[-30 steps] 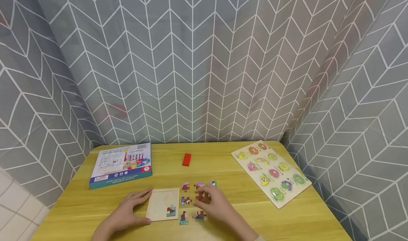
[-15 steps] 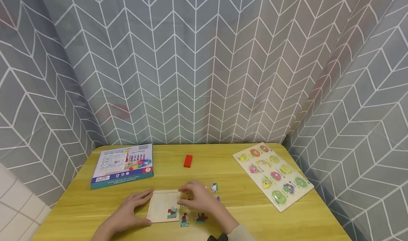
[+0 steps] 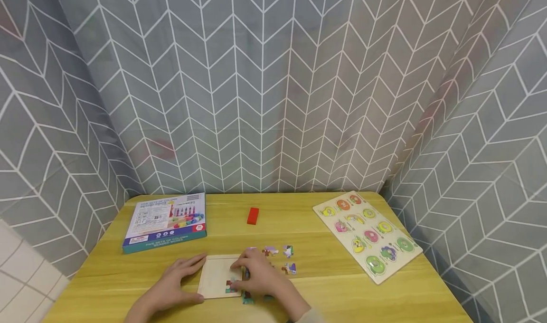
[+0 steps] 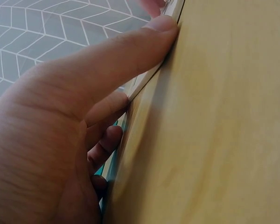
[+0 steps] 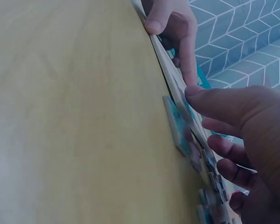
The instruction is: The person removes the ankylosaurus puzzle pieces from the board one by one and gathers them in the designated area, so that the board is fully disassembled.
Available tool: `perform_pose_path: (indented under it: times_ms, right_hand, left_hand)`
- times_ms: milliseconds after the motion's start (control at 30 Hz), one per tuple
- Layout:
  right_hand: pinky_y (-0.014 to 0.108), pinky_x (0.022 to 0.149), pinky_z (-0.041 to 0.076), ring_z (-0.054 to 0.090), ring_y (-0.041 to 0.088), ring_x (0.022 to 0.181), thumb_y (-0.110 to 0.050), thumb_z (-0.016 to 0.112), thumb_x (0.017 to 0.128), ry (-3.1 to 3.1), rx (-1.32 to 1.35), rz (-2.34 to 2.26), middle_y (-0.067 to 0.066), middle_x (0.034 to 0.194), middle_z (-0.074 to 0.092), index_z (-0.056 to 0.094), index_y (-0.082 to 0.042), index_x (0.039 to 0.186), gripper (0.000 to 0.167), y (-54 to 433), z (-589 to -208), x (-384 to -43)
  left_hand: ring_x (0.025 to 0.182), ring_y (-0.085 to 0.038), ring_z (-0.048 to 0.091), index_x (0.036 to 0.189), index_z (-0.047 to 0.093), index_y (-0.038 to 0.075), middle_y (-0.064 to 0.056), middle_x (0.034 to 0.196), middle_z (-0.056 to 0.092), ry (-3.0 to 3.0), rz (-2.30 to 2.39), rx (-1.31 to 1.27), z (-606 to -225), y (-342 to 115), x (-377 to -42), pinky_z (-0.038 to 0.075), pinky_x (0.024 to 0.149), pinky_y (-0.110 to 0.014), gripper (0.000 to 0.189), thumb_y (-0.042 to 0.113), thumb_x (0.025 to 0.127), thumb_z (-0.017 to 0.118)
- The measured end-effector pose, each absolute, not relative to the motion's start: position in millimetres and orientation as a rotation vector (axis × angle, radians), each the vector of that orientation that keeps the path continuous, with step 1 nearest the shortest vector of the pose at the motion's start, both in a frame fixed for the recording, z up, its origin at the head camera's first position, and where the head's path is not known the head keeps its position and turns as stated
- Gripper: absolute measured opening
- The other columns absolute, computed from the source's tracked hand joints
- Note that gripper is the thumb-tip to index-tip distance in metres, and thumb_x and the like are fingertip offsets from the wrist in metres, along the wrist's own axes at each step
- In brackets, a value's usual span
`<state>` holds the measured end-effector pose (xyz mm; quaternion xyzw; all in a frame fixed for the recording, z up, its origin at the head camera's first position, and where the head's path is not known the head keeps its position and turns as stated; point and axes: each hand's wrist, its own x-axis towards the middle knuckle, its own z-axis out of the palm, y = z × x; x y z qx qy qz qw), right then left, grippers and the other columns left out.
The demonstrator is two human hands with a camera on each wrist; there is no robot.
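A square wooden puzzle tray (image 3: pixel 213 278) lies on the table, with one jigsaw piece (image 3: pixel 229 287) in its near right corner. My left hand (image 3: pixel 171 282) holds the tray by its left side, thumb at the near corner and index finger at the far one. In the left wrist view the left thumb (image 4: pixel 149 35) presses the tray's edge. My right hand (image 3: pixel 258 275) reaches over the tray's right edge, its thumb by the piece in the corner. Its fingers (image 5: pixel 228 149) are loosely bent and apart in the right wrist view; no held piece shows. The hand hides part of the loose pieces.
Loose jigsaw pieces (image 3: pixel 288 268) lie right of the tray, partly under my right hand. A red block (image 3: pixel 252 216) lies farther back. At back left is a flat toy box (image 3: pixel 164 223); at right, a fruit puzzle board (image 3: pixel 367 237). A patterned curtain (image 3: pixel 265 99) encloses the table.
My right hand has moved left from above the loose pieces to the tray's right side. The left hand keeps its hold on the tray. The head view has shifted slightly.
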<state>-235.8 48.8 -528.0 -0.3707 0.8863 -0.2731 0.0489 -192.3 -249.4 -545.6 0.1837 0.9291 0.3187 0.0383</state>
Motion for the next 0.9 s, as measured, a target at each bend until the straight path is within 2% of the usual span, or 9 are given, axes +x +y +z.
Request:
perform_pose_path:
  times_ms: [167,333,600,900]
  right_hand:
    - [0.03,0.1,0.047,0.051,0.005,0.112,-0.043,0.082,0.093,2.701,-1.161,-0.818,-0.012,0.117,0.063,0.081,-0.023,0.118,0.032,49.1,-530.9,-232.1]
    - [0.037,0.107,0.047,0.054,0.008,0.118,-0.043,0.082,0.094,2.713,-1.212,-0.821,-0.012,0.118,0.063,0.081,-0.025,0.115,0.028,50.9,-533.5,-232.8]
    - [0.031,0.1,0.046,0.052,0.005,0.113,-0.041,0.084,0.092,2.707,-1.241,-0.855,-0.013,0.115,0.064,0.081,-0.026,0.107,0.022,52.9,-532.4,-235.1]
    - [0.032,0.1,0.045,0.052,0.005,0.114,-0.038,0.083,0.094,2.684,-1.273,-0.827,-0.011,0.117,0.064,0.081,-0.025,0.11,0.021,52.1,-529.4,-231.8]
  left_hand:
    - [0.125,-0.03,0.048,0.155,0.057,0.016,-0.007,0.162,0.052,2.867,0.961,0.568,-546.9,-248.9,-190.6,0.044,0.103,-0.059,0.095,0.058,0.077,0.089]
    - [0.129,-0.033,0.047,0.157,0.055,0.014,-0.008,0.163,0.049,2.826,0.999,0.569,-544.7,-249.1,-190.6,0.043,0.104,-0.064,0.095,0.054,0.078,0.09]
    - [0.132,-0.034,0.046,0.158,0.054,0.016,-0.006,0.163,0.049,2.812,1.012,0.539,-542.0,-248.8,-193.0,0.042,0.106,-0.064,0.098,0.057,0.077,0.09]
    - [0.135,-0.037,0.045,0.158,0.054,0.016,-0.006,0.163,0.049,2.796,1.033,0.518,-542.3,-249.6,-192.5,0.04,0.107,-0.068,0.098,0.057,0.076,0.09]
